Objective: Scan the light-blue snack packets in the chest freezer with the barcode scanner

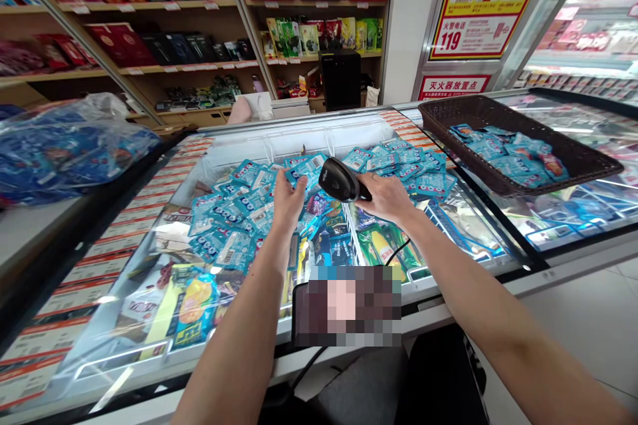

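My right hand is wrapped around a black barcode scanner, whose head points left over the freezer's glass top. My left hand is at the pile, thumb and fingers closed on the edge of a small blue packet; its far fingers are partly hidden. More blue packets are spread over the glass to the left, several with barcodes facing up. Another heap of the same packets lies beyond the scanner on the right.
A brown basket with blue packets stands at the right. On the left sits a plastic bag of blue packages. A dark device with a blurred screen lies at the front edge. Shelves of goods line the back.
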Motion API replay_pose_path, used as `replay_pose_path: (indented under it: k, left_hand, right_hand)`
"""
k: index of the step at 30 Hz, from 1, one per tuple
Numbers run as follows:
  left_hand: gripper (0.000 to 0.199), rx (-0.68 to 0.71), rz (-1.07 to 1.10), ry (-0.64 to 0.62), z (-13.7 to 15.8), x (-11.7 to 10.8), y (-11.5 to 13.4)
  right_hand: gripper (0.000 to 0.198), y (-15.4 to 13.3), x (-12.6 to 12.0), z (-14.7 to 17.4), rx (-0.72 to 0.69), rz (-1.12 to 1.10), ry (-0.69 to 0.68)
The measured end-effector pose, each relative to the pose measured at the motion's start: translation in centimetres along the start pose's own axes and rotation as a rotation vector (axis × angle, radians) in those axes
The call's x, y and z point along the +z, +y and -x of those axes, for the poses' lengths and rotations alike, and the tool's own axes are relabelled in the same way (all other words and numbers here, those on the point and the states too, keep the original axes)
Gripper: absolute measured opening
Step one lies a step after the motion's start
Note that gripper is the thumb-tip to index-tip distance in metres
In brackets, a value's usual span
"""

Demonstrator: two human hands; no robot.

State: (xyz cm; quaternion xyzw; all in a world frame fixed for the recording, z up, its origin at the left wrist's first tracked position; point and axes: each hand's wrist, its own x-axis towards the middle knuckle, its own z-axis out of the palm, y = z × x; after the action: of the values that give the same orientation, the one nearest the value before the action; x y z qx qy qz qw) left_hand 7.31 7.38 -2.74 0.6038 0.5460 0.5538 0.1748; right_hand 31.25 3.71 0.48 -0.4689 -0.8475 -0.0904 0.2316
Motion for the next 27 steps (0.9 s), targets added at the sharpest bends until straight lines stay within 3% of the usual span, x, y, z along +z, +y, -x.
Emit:
replay_pose_path:
  k: [9, 13, 17, 21, 24, 27]
  left_hand:
    - [0.042, -0.041, 0.007, -0.018, -0.1, 0.1, -0.1]
    - [0.039, 0.018, -0.048, 0.056, 0.2, 0.0, 0.5]
    - [0.036, 0.087, -0.278, 0.166, 0.5, -0.6, 1.9]
    - [0.047, 0.062, -0.515, 0.192, 0.5, -1.7, 2.6]
    - [0.057, 0.038, -0.659, 0.241, 0.5, -2.4, 2.6]
    - [0.054, 0.117, -0.741, 0.237, 0.7, -2.6, 2.6]
  right_hand:
    - [0.043, 0.0, -0.1, 0.0, -0.008, -0.006, 0.004]
    - [0.039, 0.2, -0.1, 0.0, 0.055, 0.011, 0.064]
    - [0.038, 1.0, -0.3, -0.2, 0.245, 0.050, 0.149]
    - [0.038, 1.6, -0.6, -0.3, 0.406, 0.074, 0.186]
    - [0.037, 1.8, -0.7, -0.4, 0.441, 0.077, 0.185]
    - [0.037, 1.8, -0.5, -0.4, 0.426, 0.073, 0.171]
